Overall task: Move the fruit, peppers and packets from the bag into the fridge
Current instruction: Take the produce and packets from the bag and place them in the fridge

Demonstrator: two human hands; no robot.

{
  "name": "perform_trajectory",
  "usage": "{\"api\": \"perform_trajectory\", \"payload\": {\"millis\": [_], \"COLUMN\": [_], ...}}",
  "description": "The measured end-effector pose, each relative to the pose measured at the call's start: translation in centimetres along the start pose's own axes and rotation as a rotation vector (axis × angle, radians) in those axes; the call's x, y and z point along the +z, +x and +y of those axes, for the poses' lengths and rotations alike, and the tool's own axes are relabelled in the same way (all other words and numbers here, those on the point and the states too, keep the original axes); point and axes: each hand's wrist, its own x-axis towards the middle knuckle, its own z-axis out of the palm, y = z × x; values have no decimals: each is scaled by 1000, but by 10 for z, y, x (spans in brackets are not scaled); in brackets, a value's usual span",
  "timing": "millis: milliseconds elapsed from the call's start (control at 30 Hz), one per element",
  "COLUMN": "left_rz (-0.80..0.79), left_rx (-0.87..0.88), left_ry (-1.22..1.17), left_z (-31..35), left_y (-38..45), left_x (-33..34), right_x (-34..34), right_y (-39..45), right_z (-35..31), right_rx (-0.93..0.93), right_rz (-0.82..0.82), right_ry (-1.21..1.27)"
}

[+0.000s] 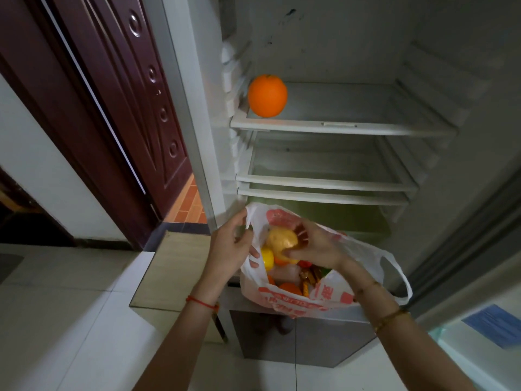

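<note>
A white plastic bag with red print (298,301) hangs open in front of the open fridge (338,128). My left hand (231,246) grips the bag's left handle and rim. My right hand (313,244) is closed around a pale yellow round fruit (282,239) at the bag's mouth. Inside the bag lie a yellow pepper or lemon (267,258), orange fruit (290,289), something red and brown packets (308,277). One orange (267,95) sits at the left end of the upper glass shelf.
Two lower shelves (324,184) hold nothing. A dark red door (118,94) stands open at the left. A low wooden ledge (166,266) is beside the fridge. The grey lower fridge compartment (304,342) is under the bag. The fridge door (479,320) is at the right.
</note>
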Motion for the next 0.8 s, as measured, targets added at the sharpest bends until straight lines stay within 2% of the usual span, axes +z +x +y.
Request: {"api": "perform_trajectory", "payload": {"millis": [67, 133, 267, 367, 567, 800], "left_rz": [6, 8, -7, -24, -37, -31], "left_rx": [11, 17, 0, -20, -42, -35], "left_ry": [9, 16, -42, -62, -65, -47], "left_z": [2, 2, 0, -4, -10, -9], "left_y": [3, 7, 12, 17, 25, 27], "left_x": [-2, -2, 0, 2, 3, 0], "right_x": [-22, -39, -57, -57, -43, -25], "right_y": [-1, 3, 37, 71, 129, 149], "right_z": [-24, -47, -81, -99, -121, -121], "right_rx": [20, 20, 42, 80, 68, 114], "right_rz": [-7, 75, 341, 445, 504, 457], "right_ry": [182, 297, 313, 261, 95, -52]}}
